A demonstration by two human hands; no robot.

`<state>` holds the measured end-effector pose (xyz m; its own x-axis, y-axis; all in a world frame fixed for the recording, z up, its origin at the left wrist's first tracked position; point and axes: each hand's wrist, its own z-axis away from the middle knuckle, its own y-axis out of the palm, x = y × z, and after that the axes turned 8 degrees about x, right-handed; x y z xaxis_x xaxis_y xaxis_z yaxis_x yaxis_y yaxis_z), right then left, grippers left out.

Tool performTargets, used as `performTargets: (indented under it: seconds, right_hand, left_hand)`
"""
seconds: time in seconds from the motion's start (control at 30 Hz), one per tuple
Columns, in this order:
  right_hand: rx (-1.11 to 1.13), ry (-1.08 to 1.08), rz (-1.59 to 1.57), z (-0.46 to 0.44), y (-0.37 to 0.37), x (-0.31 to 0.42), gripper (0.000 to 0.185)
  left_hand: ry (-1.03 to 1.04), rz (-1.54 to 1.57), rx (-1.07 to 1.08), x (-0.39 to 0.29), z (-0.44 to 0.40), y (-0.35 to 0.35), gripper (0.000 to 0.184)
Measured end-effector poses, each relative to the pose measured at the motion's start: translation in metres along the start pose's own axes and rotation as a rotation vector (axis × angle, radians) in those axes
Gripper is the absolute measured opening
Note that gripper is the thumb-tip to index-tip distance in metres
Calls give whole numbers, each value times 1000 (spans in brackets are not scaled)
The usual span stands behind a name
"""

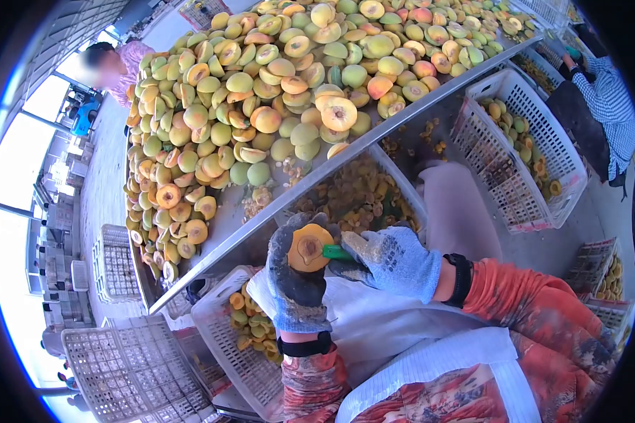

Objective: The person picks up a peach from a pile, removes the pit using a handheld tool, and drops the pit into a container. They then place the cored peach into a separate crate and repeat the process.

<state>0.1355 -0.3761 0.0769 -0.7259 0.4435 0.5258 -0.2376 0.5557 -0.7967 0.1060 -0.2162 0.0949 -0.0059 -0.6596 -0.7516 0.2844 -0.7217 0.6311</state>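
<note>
My left hand (295, 285), in a blue glove with a dark, soiled palm, holds a peach half (309, 247). The cut orange face is turned up, with a brown centre. My right hand (396, 262), in a blue knit glove, is closed around a tool with a green handle (337, 252). The tool's front end meets the right side of the cut face, and its working tip cannot be made out. Just beyond both hands runs the metal edge of a table heaped with halved peaches (261, 84).
Below the table edge sits a bin of peach pieces (360, 190). White plastic crates stand at right (501, 151) and lower left (222, 331), both holding fruit. More crates (130, 366) are stacked at left. One person (123, 67) is across the table, another (603, 106) at far right.
</note>
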Motion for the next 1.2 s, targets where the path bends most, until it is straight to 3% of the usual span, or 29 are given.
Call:
performTargets:
  seconds: [0.07,0.13,0.17,0.23,0.33,0.4,0.63,0.7,0.73,0.77,0.8,0.83,0.9,0.93,0.97,1.0,1.03,1.07,1.1,1.17,1.2]
  right_hand:
    - [52,11,-10,1,1,-2,40]
    - [104,23,-17,2,-1,-2,41]
    - [163,36,9,3,-4,-1,42]
    - [223,51,33,4,-6,1,43]
    - [295,136,-156,7,-1,8,44]
    - [152,99,-263,10,5,11,43]
    - [159,125,-454,9,7,9,41]
    - [166,230,-1284,13,15,26,27]
    - [254,391,-1649,13,17,23,27]
    - [250,395,-1663,10,11,16,27]
    - [296,210,-1120,4,-3,3,32]
    - [321,35,-568,-2,-17,-7,38]
    - [351,20,-443,-4,-27,-9,37]
    - [344,-6,-388,-5,-25,-8,35]
    - [336,-32,-328,-6,-23,-9,34]
    - [336,-32,-330,-4,-13,-8,34]
    - [220,-27,-542,1,3,-3,33]
    - [92,-18,-752,1,9,9,31]
    - [277,203,-1187,3,10,22,25]
    - [476,353,-1207,2,-15,20,25]
    - [473,355,-1213,1,-17,11,25]
  left_hand:
    - [-79,107,-15,2,2,-5,41]
    - [319,-1107,27,9,6,-13,42]
    - [316,-1106,30,10,6,-15,42]
    - [-90,63,-28,2,9,-4,43]
    - [36,96,-70,2,17,14,44]
    - [86,76,-29,3,19,20,46]
    - [254,-42,51,2,21,42,61]
    - [258,15,58,4,20,45,70]
    - [249,-23,94,0,21,46,73]
    - [239,-62,129,-4,23,45,76]
    - [212,-66,292,-8,19,37,75]
    - [210,-67,298,-17,16,33,75]
    - [-143,-14,234,-32,15,26,64]
    - [-9,-92,359,-30,18,18,50]
    - [-4,-91,360,-27,16,16,50]
    - [25,-59,251,-22,13,20,47]
    - [52,-28,144,-16,11,25,46]
    - [263,-191,80,-5,16,38,43]
    - [260,-193,90,-1,12,40,43]
    - [280,118,75,8,5,36,43]
    - [258,-49,94,4,2,31,38]
